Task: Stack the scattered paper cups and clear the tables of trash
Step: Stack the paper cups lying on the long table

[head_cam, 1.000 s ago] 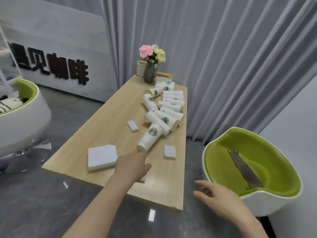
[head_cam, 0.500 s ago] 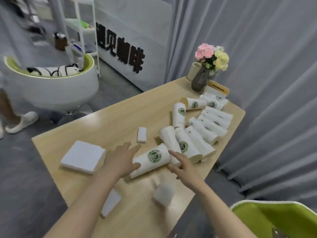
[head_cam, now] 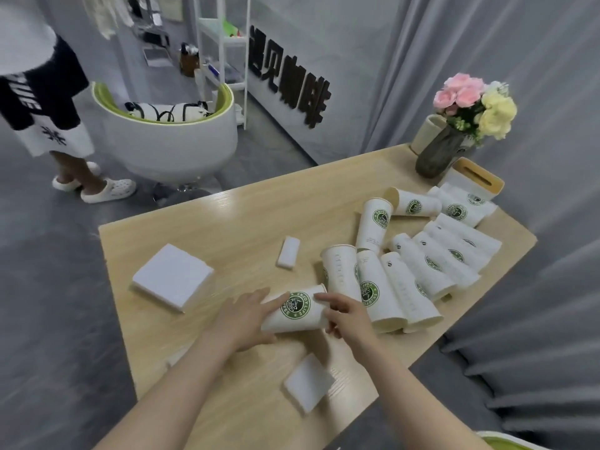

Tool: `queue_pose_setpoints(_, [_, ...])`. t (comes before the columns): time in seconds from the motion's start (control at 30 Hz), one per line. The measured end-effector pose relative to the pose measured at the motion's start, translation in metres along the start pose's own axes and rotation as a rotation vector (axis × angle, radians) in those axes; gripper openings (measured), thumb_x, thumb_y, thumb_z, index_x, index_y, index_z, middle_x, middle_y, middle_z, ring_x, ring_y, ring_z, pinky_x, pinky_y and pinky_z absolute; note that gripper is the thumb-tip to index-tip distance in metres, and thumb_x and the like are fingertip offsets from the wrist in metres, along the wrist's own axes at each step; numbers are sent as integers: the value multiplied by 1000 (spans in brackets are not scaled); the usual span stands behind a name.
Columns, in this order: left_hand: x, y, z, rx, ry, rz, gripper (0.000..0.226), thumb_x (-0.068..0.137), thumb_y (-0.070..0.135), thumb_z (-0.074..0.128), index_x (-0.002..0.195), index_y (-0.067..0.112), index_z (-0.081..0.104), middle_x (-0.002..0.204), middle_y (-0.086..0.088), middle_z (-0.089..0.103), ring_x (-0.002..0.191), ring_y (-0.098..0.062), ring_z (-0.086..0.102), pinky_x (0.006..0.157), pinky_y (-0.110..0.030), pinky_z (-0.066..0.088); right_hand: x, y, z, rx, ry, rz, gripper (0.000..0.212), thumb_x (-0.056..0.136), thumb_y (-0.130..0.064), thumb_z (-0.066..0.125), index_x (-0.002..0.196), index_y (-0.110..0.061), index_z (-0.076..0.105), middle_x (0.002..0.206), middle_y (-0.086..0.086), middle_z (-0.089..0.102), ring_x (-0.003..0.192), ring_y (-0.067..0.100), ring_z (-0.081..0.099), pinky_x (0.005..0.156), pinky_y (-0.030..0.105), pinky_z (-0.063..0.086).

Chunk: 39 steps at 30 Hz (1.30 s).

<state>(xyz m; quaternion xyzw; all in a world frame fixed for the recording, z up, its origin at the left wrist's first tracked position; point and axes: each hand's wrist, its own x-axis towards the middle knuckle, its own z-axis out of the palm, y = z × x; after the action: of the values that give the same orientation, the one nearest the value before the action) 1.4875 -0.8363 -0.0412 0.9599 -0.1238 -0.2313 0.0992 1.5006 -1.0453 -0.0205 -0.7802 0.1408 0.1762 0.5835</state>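
Note:
A white paper cup with a green round logo lies on its side near the front of the wooden table. My left hand holds its narrow end, fingers along its side. My right hand grips its wide rim end. Several more logo cups lie on their sides in a heap to the right. A white napkin stack sits to the left. Small folded white tissues lie at the table's middle and front.
A dark vase of pink and yellow flowers, a beige cup and a wooden-lidded tissue box stand at the far corner. A white and green tub chair and a standing person are to the left. Grey curtains hang on the right.
The view has swung left and closer. My right hand came from beside the table onto the cup's rim end, and my left hand closed in on the same cup.

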Motion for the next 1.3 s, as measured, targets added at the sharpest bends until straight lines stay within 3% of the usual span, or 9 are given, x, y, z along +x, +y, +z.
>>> queue_pose_setpoints(0.23, [-15,-1,-15,-4,126,35,95,81,62,58,145,51,-11,160,2,12,143,-20,22,110,-44,24,-8,-20,5,74,-116,-34,34,85,11,51,100,-11,72,61,1,51,39,7,39,39,17,30])
queue_pose_setpoints(0.43, [-27,9,-20,-53,265,-42,112,71,68,59,131,51,-33,132,3,40,119,-19,44,88,-36,36,-4,-38,17,64,-319,-96,33,85,9,53,96,-14,73,54,-7,53,45,11,41,45,20,30])
queue_pose_setpoints(0.57, [-29,13,-22,-118,304,-161,109,73,64,58,131,51,-33,115,2,42,103,-19,48,72,-31,35,17,-54,6,-32,-399,-199,34,87,3,57,100,-24,73,81,-3,68,54,11,55,47,18,36])
queue_pose_setpoints(0.77, [-31,24,-25,-213,345,-363,105,74,62,57,130,52,-31,99,9,33,85,-11,40,63,-28,31,100,-76,-59,-383,-363,-386,39,88,-2,62,111,-34,64,124,-3,57,111,12,51,87,20,40])
queue_pose_setpoints(0.9, [-22,38,-19,-270,389,-464,104,74,65,56,134,55,-29,101,12,36,87,-8,42,64,-25,35,155,-79,-84,-631,-520,-427,37,89,-6,62,113,-34,64,129,0,55,124,12,46,107,32,35])
queue_pose_setpoints(1.07, [-17,59,-8,-374,465,-556,104,72,67,59,128,63,-28,100,14,37,93,-6,46,71,-24,45,182,-76,-82,-661,-794,-349,33,91,3,55,109,-21,67,123,1,64,110,2,56,93,7,39])
queue_pose_setpoints(1.17, [-11,71,-4,-414,468,-583,103,73,68,59,128,64,-28,104,13,37,96,-6,46,73,-25,47,187,-71,-81,-645,-822,-331,30,90,7,53,102,-15,70,124,7,64,115,12,58,91,13,45])
queue_pose_setpoints(1.23, [-8,76,-4,-418,466,-584,102,73,67,59,128,65,-27,105,12,38,97,-7,47,73,-26,47,187,-72,-82,-604,-791,-300,29,92,4,52,99,-15,71,123,7,65,98,20,63,68,16,52])
queue_pose_setpoints(1.3, [-6,78,-5,-413,466,-577,101,74,67,59,128,66,-26,105,12,38,98,-7,47,73,-27,46,187,-74,-84,-568,-765,-282,29,93,3,52,101,-16,71,121,5,67,96,28,63,79,32,54])
